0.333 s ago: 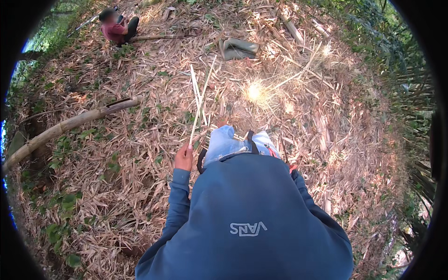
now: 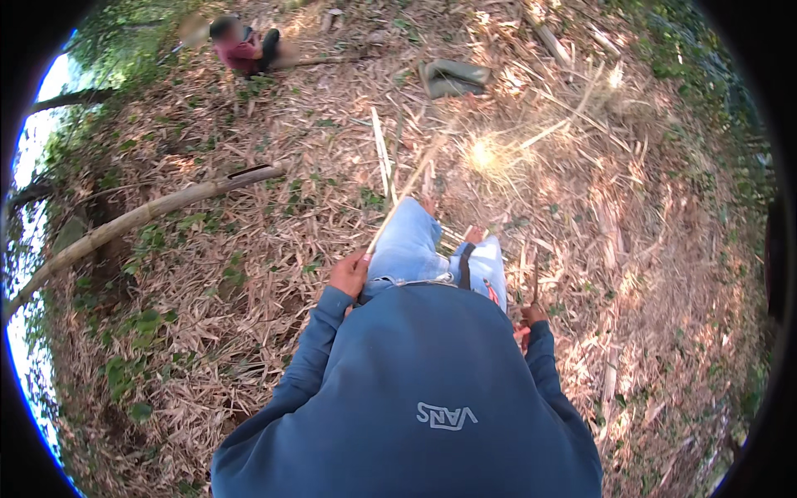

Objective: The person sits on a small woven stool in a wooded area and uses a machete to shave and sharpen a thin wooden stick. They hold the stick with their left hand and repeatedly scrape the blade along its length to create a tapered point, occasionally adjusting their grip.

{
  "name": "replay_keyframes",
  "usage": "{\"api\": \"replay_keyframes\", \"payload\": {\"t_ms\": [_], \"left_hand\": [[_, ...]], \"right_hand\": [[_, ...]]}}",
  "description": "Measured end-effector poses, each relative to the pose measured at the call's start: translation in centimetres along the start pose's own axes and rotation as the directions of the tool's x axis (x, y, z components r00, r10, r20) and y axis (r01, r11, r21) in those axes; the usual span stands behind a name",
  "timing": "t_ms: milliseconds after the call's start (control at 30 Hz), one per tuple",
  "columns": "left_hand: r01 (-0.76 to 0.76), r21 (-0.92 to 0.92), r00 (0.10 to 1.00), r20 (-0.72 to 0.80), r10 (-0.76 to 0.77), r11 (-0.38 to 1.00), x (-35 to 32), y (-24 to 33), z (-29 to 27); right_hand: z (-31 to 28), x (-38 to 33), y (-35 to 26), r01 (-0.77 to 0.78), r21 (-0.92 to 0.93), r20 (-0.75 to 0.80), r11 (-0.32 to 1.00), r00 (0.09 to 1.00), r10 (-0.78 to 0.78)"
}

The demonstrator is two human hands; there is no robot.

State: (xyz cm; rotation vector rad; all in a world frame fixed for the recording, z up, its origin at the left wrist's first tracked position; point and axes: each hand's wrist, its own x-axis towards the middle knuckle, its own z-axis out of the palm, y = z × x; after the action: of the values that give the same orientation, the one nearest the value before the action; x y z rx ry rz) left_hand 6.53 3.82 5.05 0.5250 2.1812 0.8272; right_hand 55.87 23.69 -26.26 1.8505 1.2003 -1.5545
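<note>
Left hand [image 2: 350, 275] is gripping a pale strip [image 2: 400, 201] slanting alongside the jeans [image 2: 411, 247]. Right hand [image 2: 534, 314] is holding a dark, narrow tool [image 2: 535, 280].

Pale strip [image 2: 403, 198], diag., dk tool [image 2: 535, 280], pointing fwd

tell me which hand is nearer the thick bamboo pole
Left. The left hand is to the right of the thick bamboo pole; the right hand is much farther right.
</note>
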Motion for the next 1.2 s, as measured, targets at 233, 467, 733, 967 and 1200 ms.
{"api": "replay_keyframes", "payload": {"t_ms": [233,467,733,967,1200], "left_hand": [[-0.025,0.14,0.977,0.214,-0.006,0.99,4.0,3.8,-0.1],[-0.027,0.156,0.898,0.438,-0.045,0.987,7.1,5.7,0.7],[0.074,0.099,0.851,0.512,-0.115,0.992,9.6,1.1,-1.3],[0.233,-0.059,0.935,0.288,-0.207,0.971,10.1,-3.2,-7.5],[0.322,-0.184,0.94,0.181,-0.29,0.929,12.1,-8.6,-9.2]], "right_hand": [[3.9,0.0,0.2,-0.021,0.549,-0.068,0.835,0.995,0.07],[6.1,-4.9,0.4,-0.154,0.67,0.054,0.726,0.986,0.159],[6.7,-14.2,-5.9,0.194,-0.653,0.072,0.732,0.978,-0.195],[5.6,-10.4,-10.0,0.249,-0.613,0.144,0.75,0.968,-0.204],[3.8,-4.7,-15.3,0.139,0.142,-0.072,0.98,0.989,-0.129]]}}
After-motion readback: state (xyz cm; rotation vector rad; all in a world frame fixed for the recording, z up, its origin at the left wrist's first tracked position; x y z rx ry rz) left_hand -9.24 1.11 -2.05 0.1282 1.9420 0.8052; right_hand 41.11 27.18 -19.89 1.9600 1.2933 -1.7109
